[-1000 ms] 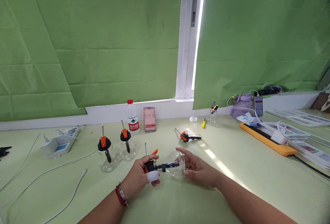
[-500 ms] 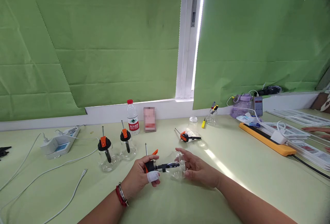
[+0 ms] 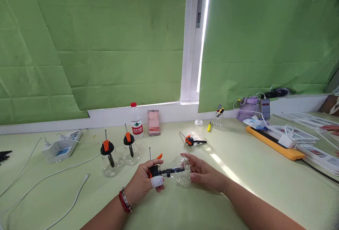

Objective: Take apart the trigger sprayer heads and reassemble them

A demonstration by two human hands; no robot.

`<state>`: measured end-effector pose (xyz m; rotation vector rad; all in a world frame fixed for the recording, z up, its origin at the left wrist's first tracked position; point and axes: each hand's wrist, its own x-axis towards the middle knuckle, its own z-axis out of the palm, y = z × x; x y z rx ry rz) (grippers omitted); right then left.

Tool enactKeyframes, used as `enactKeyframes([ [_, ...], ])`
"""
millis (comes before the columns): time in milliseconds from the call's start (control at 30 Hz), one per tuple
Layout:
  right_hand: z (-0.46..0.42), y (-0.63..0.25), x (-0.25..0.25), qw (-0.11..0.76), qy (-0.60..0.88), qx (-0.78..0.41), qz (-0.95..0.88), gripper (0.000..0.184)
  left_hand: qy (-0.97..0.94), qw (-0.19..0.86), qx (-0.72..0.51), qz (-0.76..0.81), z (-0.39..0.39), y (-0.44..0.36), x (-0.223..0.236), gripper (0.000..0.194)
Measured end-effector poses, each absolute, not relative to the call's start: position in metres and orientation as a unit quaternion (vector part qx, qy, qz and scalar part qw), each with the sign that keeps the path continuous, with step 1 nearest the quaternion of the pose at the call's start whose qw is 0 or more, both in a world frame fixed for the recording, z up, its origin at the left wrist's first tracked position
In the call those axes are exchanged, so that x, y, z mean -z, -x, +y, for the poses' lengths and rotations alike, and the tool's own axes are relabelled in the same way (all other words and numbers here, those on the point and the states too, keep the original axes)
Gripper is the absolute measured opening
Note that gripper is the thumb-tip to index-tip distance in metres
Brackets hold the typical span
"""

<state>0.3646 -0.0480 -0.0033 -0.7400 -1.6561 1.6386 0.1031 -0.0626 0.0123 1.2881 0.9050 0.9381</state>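
Observation:
My left hand (image 3: 148, 177), with white tape round one finger, is closed on a black-and-orange bottle top (image 3: 154, 171). A metal spout points up from that top, and its black stem (image 3: 173, 170) reaches rightward into a clear bottle (image 3: 182, 178) held on its side. Curled round the bottle's wide base is my right hand (image 3: 203, 173). To the left, two clear bottles stand upright, a nearer bottle (image 3: 108, 171) and a farther bottle (image 3: 132, 157), each fitted with a similar top. Another loose top (image 3: 190, 140) lies beyond my hands, near an upside-down-looking clear bottle (image 3: 198, 127).
A red-capped water bottle (image 3: 137, 125) and a pink card (image 3: 154, 122) stand by the wall. Left are a power strip (image 3: 66, 147) and white cables. Rightward are a yellow tool (image 3: 209, 127), purple jug (image 3: 248, 109), orange-black bar (image 3: 272, 142) and another person's hand (image 3: 331, 128).
Both my hands keep nearly the same place and hold; the bottle has barely shifted. At the right edge, the other person's hand has moved, and a clear sheet-like item shows near it.

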Motion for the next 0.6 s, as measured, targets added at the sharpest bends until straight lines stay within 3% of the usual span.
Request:
enactKeyframes([
  [167, -0.0486, -0.3631, 0.0051, 0.325, 0.300, -0.666, -0.601, 0.067, -0.566, 0.606, -0.400, 0.391, -0.0620, -0.1025, -0.0114, 0.061],
  [367, -0.0471, -0.3655, 0.0050, 0.346, 0.286, -0.600, -0.662, 0.082, -0.564, 0.602, -0.410, 0.388, -0.0600, -0.1016, -0.0091, 0.063],
  [600, -0.0491, -0.3628, 0.0032, 0.331, 0.292, -0.668, -0.599, 0.066, -0.576, 0.610, -0.390, 0.379, -0.0606, -0.1013, -0.0069, 0.066],
])
